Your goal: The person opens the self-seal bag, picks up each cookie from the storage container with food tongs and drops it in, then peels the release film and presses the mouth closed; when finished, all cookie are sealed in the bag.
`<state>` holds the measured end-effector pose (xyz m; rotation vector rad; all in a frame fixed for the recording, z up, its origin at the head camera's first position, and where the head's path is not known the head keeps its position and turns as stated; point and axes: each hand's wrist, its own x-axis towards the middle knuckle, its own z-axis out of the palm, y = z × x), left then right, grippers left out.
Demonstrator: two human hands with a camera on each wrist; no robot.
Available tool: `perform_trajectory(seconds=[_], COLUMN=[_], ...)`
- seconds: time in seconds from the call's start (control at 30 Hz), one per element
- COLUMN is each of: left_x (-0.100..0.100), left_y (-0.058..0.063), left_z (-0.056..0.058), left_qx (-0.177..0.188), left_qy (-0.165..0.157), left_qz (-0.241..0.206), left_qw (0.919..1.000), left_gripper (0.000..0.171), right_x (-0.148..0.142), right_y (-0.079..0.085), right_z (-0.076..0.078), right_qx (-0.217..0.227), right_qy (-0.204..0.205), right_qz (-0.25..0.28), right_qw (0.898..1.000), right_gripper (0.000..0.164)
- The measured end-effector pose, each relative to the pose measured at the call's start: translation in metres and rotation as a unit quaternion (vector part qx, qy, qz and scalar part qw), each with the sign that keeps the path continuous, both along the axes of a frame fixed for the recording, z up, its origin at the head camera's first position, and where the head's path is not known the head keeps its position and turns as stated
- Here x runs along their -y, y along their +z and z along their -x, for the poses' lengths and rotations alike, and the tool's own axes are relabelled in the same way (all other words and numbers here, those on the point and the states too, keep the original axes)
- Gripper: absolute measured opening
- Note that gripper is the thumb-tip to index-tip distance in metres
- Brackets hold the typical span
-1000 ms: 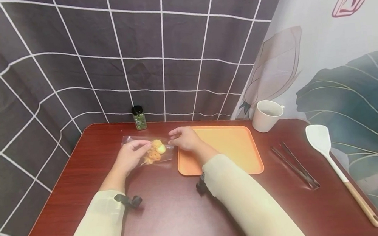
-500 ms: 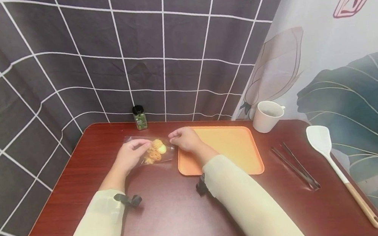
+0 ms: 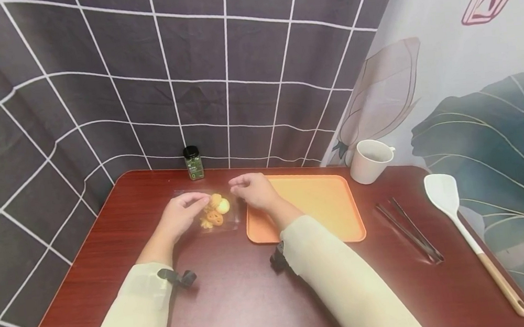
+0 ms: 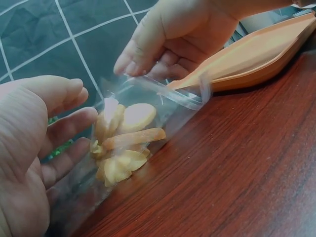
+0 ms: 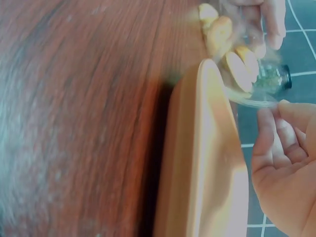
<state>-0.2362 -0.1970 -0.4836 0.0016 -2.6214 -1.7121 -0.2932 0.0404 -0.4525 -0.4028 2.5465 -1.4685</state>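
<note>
A clear plastic zip bag (image 4: 185, 101) with several cookies (image 3: 215, 219) inside lies tilted over the table, left of the orange tray (image 3: 313, 200). My right hand (image 3: 256, 190) pinches the bag's zip edge between thumb and fingertips, as both wrist views show. On the bag's other side is my left hand (image 3: 182, 213), its fingers loosely extended beside the cookies. In the left wrist view, the left fingers (image 4: 74, 123) sit against or just behind the plastic, and the thumb stands apart from it. Whether the left fingertips bear on the bag is hard to tell.
A black-lidded spice jar (image 3: 193, 163) stands behind the bag. To the right are a white mug (image 3: 371, 161), metal tongs (image 3: 410, 231) and a white spatula (image 3: 442, 193) with a wooden handle. A dark gridded curtain (image 3: 199, 101) borders the table's back.
My right hand has shifted slightly left and up with the zip edge. The bag has tilted, and its cookies have moved a little. My left hand has hardly moved.
</note>
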Motion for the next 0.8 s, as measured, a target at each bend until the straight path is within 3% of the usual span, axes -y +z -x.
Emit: perform_trajectory(seconds=[0.27,0.5,0.8], left_x=[-0.004,-0.006,-0.008], left_y=[0.006,0.019,0.034], left_z=[-0.001,0.002,0.034], left_qx=[-0.022,-0.028,-0.035], left_qy=[-0.005,-0.012,-0.049], left_qz=[0.014,0.024,0.078], left_qw=[0.9996,0.9992,0.9951], left_gripper=[0.037,0.038,0.035], right_x=[0.005,0.007,0.007], right_y=[0.004,0.003,0.006], right_z=[-0.004,-0.004,-0.002], right_qx=[0.026,0.028,0.017], right_qy=[0.006,0.016,0.022], right_qz=[0.057,0.074,0.1], right_qw=[0.998,0.997,0.995], right_gripper=[0.029,0.031,0.029])
